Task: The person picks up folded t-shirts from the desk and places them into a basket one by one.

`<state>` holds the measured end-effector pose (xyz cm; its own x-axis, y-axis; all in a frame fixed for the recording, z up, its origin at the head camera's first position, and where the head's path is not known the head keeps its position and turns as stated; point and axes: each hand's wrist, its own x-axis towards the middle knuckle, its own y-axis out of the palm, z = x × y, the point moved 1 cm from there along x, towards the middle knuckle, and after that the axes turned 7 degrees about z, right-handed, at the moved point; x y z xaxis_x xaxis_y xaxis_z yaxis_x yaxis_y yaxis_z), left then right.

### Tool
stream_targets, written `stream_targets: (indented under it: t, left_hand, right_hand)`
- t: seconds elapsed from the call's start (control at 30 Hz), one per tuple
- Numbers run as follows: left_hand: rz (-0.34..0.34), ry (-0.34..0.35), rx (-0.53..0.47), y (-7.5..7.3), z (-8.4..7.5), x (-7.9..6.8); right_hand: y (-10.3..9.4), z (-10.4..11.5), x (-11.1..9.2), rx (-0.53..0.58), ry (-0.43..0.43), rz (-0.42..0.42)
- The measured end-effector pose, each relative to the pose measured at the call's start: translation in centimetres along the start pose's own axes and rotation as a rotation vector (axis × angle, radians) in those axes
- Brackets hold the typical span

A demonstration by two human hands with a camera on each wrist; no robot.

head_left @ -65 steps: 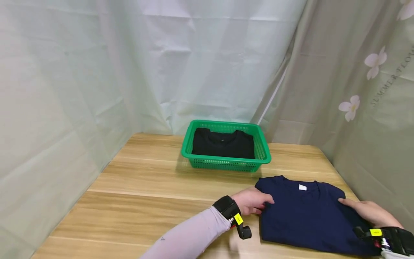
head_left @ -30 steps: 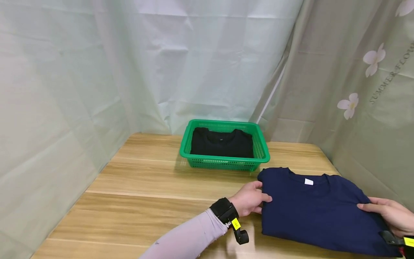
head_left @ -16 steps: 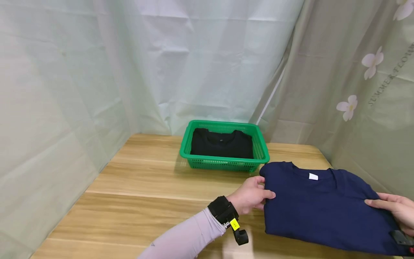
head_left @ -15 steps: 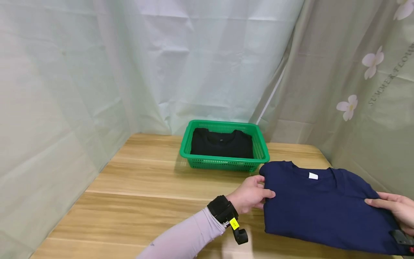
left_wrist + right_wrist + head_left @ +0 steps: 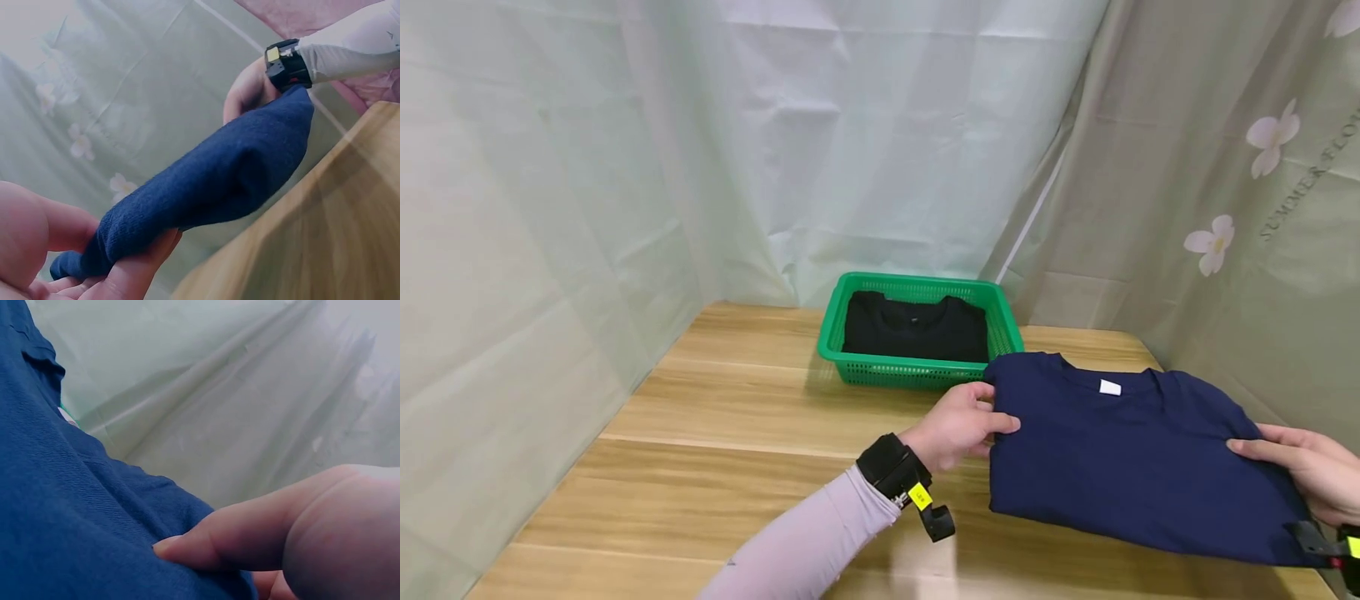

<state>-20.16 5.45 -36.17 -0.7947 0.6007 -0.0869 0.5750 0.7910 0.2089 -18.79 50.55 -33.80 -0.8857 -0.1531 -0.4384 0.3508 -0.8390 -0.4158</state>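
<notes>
A folded navy T-shirt (image 5: 1135, 458) with a white neck label hangs level between both hands, raised off the table. My left hand (image 5: 958, 423) pinches its left edge, thumb on top and fingers underneath, as the left wrist view shows with the folded layers (image 5: 206, 169) seen edge-on. On the opposite edge, my right hand (image 5: 1311, 467) grips the cloth with the thumb above; its other fingers are mostly hidden beneath. In the right wrist view the thumb (image 5: 231, 540) presses into the fabric. The shirt's upper left corner overlaps the near right corner of a green basket (image 5: 887, 371) in the head view.
Inside the basket lies a folded black T-shirt (image 5: 917, 332). The basket stands at the back of a wooden table (image 5: 700, 467). Pale curtains (image 5: 887, 150) enclose the table behind and on both sides, the right one printed with flowers.
The navy T-shirt has risen off the table in both hands. Lately it has shifted a little left and toward the basket. The basket and black T-shirt have stayed put.
</notes>
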Motion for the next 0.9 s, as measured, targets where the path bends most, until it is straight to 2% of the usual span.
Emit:
stream_targets:
  t: [0.23, 0.47, 0.73, 0.9]
  left_hand:
    - [-0.041, -0.005, 0.017, -1.9, -0.8, -0.5]
    - [-0.061, -0.002, 0.018, -4.1, -1.5, -1.0]
    - [-0.124, -0.01, 0.035, -6.9, -2.7, -2.0]
    - [-0.167, -0.027, 0.033, -8.6, -3.0, -2.6]
  right_hand:
    - [0.8, 1.4, 0.2, 0.138, -0.058, 0.066]
    - [2.5, 3.1, 0.8, 0.125, -0.067, 0.071]
    - [5.0, 5.1, 2.2, 0.142, -0.201, 0.089]
    - [6.6, 6.7, 2.9, 0.09, -0.22, 0.082]
